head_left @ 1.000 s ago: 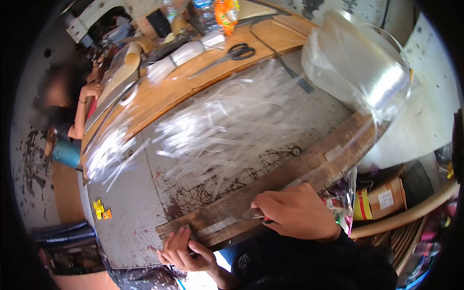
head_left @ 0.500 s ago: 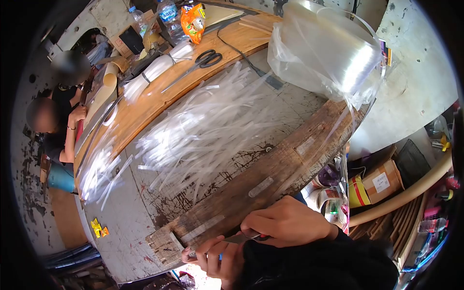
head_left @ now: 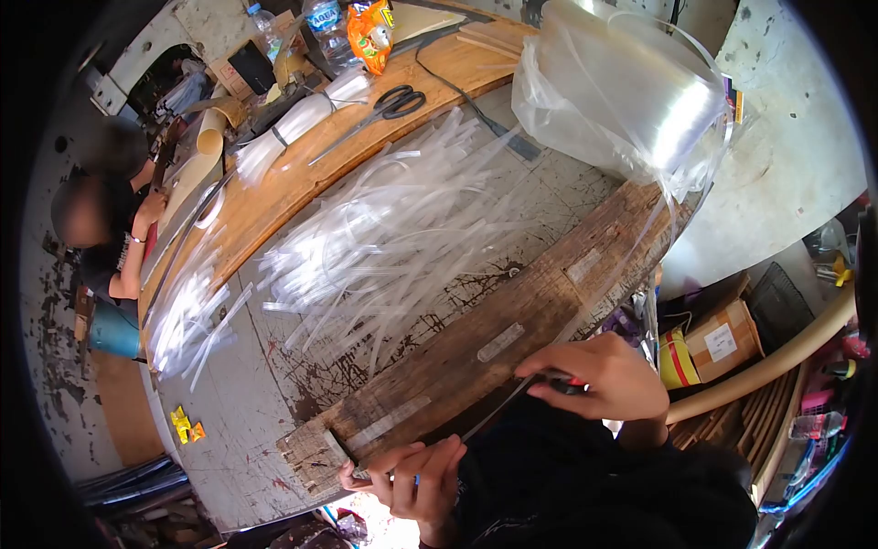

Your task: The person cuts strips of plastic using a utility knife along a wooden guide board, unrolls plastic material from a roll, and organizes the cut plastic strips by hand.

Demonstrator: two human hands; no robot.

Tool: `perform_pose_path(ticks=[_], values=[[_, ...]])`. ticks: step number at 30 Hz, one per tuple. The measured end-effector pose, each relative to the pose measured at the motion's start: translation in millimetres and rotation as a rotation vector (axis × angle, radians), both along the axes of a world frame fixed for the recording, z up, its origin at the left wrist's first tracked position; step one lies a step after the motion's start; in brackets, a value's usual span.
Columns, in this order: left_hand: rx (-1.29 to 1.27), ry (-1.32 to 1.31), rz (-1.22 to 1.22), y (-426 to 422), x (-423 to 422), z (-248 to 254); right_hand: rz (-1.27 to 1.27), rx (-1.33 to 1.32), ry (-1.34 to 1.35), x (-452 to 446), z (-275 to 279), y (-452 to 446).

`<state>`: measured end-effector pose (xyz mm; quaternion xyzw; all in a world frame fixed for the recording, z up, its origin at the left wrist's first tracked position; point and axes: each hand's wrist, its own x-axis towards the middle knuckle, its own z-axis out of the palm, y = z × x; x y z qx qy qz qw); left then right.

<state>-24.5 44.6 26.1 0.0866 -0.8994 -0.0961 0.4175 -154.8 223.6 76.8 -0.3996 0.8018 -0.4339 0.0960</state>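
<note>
A narrow clear plastic strip [head_left: 498, 408] stretches between my two hands along the near edge of a worn wooden beam [head_left: 457, 352]. My left hand [head_left: 412, 480] has its fingers closed on the strip near the beam's lower left end, beside a small upright metal piece [head_left: 336, 446]. Up and to the right, my right hand [head_left: 608, 375] pinches the strip between thumb and forefinger. A small red-and-black tool [head_left: 565, 384] also sits in its grip; its working end is hidden. A large roll of clear plastic strip [head_left: 631, 101] stands at the beam's far end.
A pile of cut clear strips [head_left: 366, 238] covers the metal tabletop beyond the beam. Black scissors [head_left: 366, 119] and a tied strip bundle [head_left: 297, 128] lie on a wooden board. Two people [head_left: 96, 215] are at the far left. Cardboard boxes [head_left: 722, 343] stand at right.
My right hand has moved up and right, away from my left hand, exposing a length of strip between them. The left hand has stayed almost in place.
</note>
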Motion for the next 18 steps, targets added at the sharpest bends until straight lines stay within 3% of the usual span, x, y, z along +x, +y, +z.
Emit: perform_pose_path(ticks=[18], values=[[0.007,0.052,-0.023,-3,2,-1,-0.191,0.008,0.026,-3,0,2]])
